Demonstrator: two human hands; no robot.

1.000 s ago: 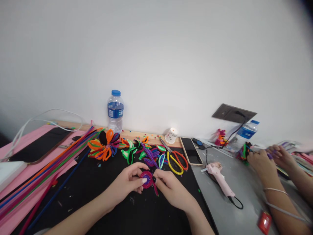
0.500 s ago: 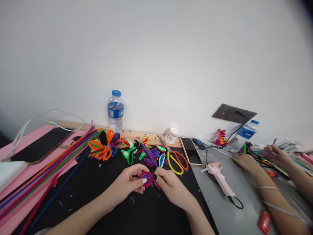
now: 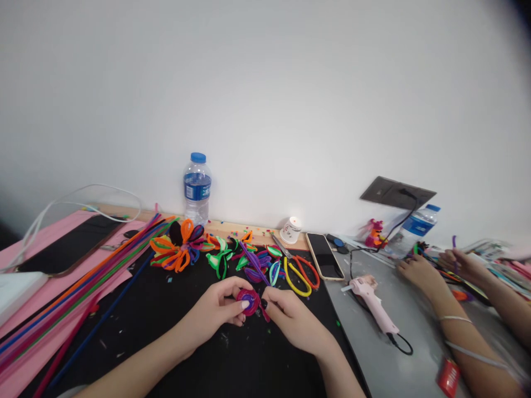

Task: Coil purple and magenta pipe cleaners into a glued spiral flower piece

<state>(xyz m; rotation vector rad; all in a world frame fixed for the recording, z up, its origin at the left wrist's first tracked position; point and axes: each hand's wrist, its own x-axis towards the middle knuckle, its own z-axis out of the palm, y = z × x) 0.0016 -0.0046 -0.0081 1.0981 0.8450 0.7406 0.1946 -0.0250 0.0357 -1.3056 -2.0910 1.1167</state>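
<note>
A magenta and purple coil of pipe cleaner (image 3: 248, 299) is pinched in my left hand (image 3: 215, 307), the thumb pressed on its purple centre. Its magenta loose end sits between the thumb and fingers of my right hand (image 3: 292, 320), right beside the coil. Both hands are just above the black table mat (image 3: 249, 365). Behind them lie purple pipe cleaners (image 3: 255, 262), green and white looped pieces (image 3: 219, 258) and a pipe cleaner flower (image 3: 180, 247) with orange petals. Scissors (image 3: 297, 275) with one yellow and one red handle lie beyond my right hand.
Long pipe cleaners (image 3: 87, 282) lie on pink sheets (image 3: 25, 251) at left, near a dark tablet (image 3: 68, 246). A water bottle (image 3: 197, 190), paper cup (image 3: 290, 230) and phone (image 3: 324, 256) are at the back. Right: a pink glue gun (image 3: 373, 304) and a co-worker's hands (image 3: 421, 273).
My hands stay nearly in place, with the coil turned slightly between them. At right, the co-worker's raised hand with a purple strip has shifted a little left.
</note>
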